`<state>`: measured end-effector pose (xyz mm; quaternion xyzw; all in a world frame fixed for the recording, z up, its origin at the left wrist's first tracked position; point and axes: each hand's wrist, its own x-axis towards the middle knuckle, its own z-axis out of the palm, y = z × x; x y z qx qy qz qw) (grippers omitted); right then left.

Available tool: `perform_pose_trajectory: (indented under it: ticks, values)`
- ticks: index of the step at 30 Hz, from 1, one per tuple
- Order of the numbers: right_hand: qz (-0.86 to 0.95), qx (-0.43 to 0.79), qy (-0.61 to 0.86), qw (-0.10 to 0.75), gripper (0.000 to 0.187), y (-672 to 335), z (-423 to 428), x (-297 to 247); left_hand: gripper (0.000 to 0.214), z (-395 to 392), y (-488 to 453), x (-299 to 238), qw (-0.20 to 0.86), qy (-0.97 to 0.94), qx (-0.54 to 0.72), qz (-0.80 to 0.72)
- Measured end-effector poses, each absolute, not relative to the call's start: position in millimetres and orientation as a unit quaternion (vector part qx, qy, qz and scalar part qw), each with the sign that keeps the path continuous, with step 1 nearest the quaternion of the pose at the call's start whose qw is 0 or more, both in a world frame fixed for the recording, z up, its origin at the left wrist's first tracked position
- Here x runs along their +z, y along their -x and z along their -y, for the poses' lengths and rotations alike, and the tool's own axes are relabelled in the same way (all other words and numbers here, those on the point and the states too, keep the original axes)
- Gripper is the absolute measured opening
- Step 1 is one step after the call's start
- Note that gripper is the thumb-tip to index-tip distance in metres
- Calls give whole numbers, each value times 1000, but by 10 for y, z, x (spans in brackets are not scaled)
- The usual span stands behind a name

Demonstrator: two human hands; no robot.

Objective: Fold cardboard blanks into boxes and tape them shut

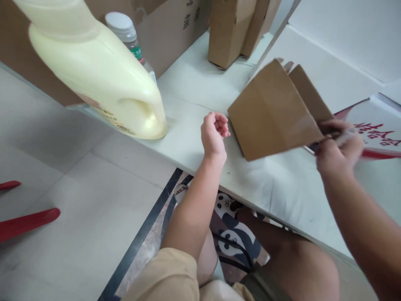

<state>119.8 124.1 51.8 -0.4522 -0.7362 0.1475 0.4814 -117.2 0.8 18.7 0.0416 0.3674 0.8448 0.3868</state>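
Observation:
My left hand (215, 136) hovers above the table edge, just left of a brown cardboard box (272, 113). Its fingers are loosely curled in, and nothing shows in them. The box is tilted, with its open end toward my right hand (338, 146). That hand is blurred and closed at the lower right rim of the box, its fingers partly hidden by the cardboard. A small pale, shiny patch shows by the right thumb; I cannot make out what it is.
A large pale yellow bottle (106, 79) and a white-capped jar (125, 31) stand at left, beside a big carton (175, 33). More brown boxes (230, 33) stand at the back. A red-and-white printed package (376, 129) lies right on the table (191, 90). Red legs (29, 221) show lower left.

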Motion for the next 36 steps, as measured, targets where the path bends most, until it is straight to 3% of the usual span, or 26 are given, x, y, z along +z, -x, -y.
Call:
perform_pose_trajectory:
  ticks: [4, 11, 17, 21, 27, 32, 36]
  values:
    - [643, 147, 365, 657, 40, -1829, -857, 286, 39, -135, 961, 87, 347, -219, 817, -405]
    - [494, 224, 367, 756, 20, -1992, -564, -21, 52, -428, 442, -2, 342, -462, 752, -323]
    - [534, 227, 384, 719, 39, -2061, -483, -47, 55, -556, 318, -61, 342, -436, 760, -339]
    - [548, 230, 395, 701, 37, -2161, -452, -78, 53, -513, 210, -53, 316, -398, 760, -405]
    - [616, 229, 469, 590, 41, -2287, -400, -184, 43, -413, 121, 24, 250, -394, 767, -441]
    - [598, 253, 456, 609, 36, -2214, -369, -104, 47, -419, 84, 25, 203, -396, 740, -504]
    - [587, 319, 452, 592, 31, -2191, -370, -54, 47, -434, 51, -11, 225, -375, 741, -510]
